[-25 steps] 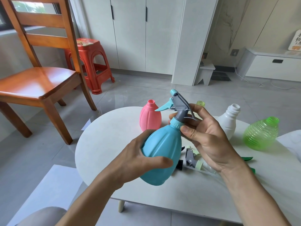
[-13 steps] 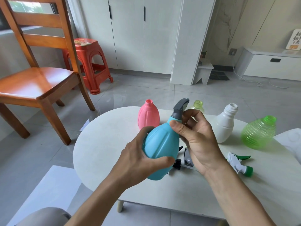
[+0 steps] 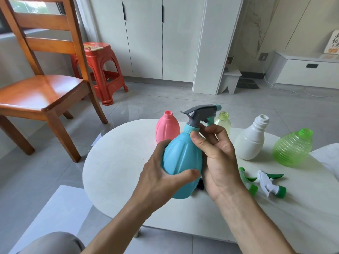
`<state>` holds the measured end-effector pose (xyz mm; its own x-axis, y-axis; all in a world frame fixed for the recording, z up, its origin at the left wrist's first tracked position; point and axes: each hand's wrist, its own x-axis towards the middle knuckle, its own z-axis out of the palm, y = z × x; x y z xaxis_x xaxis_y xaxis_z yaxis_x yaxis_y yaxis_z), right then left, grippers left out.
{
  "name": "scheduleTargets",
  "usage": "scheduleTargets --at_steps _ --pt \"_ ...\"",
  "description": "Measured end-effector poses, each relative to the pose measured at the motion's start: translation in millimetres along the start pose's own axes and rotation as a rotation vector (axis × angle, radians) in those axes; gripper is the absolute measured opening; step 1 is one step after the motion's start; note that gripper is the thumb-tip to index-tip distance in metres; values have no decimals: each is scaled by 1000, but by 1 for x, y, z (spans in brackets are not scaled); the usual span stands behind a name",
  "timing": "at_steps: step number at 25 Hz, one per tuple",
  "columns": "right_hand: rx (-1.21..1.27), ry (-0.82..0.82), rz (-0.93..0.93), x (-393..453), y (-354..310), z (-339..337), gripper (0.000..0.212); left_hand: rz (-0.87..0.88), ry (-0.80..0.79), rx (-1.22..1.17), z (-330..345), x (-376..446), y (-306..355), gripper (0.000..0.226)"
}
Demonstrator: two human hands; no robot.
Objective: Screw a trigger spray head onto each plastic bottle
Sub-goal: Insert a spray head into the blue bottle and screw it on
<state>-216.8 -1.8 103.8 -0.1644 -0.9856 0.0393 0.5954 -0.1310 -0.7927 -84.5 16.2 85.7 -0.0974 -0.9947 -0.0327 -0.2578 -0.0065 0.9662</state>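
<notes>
The round white table (image 3: 117, 162) is bearing everything. Above its middle the blue ribbed plastic bottle (image 3: 183, 162) is sitting between the left hand (image 3: 161, 182) and the right hand (image 3: 218, 162). Behind it the pink plastic bottle (image 3: 166, 129) is standing; the white plastic bottle (image 3: 251, 142) is standing to its right.

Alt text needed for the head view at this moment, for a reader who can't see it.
A left hand holds a blue bottle above a white table while the right hand pinches the collar of its grey spray head. Behind stand uncapped pink, white and green bottles.
</notes>
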Motion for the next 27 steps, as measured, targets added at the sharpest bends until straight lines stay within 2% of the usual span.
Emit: scheduleTargets --at_steps 4,8,13,18,22,23,25,27 --pt "-34 98 -14 -1 6 1 18 -26 -49 -85 1 0 1 62" --pt "-28 78 96 -3 10 -5 1 -83 -156 -248 -9 5 4 58" --pt "54 -55 219 9 2 -16 29 -62 -384 -300 -17 4 5 57" --pt "36 -191 215 9 -1 -20 41 -69 -450 -334 -19 4 6 56" --pt "80 -229 291 9 0 -20 81 -170 -507 -420 -20 1 6 48" --pt "104 -241 285 10 -1 -23 81 -196 -521 -445 -19 0 6 46" --pt "121 -274 251 13 -3 -27 65 -224 -535 -479 -19 -2 6 39" --pt "66 -289 190 15 -7 -28 33 -220 -547 -472 -21 -2 6 36"
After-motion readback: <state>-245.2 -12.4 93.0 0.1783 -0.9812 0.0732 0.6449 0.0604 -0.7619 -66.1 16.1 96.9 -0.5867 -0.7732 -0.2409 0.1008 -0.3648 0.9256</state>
